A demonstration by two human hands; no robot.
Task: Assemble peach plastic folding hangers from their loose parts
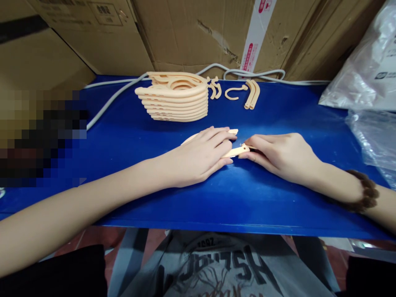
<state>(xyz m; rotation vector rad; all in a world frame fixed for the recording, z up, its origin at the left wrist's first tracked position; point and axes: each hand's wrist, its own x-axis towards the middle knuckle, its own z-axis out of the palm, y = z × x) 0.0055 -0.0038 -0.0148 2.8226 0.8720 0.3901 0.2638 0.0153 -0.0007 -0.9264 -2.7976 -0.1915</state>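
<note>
Blue worktop beneath, grips the cream piece under the left hand and pinches at its tip with the right hand, nearer than the stacked cream frames, loose hook and curved tubes.

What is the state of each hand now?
Left hand: closed over the cream piece.
Right hand: pinched closed at the piece's end; exactly what it holds cannot be told.

Blue table; cream parts; cable
</note>
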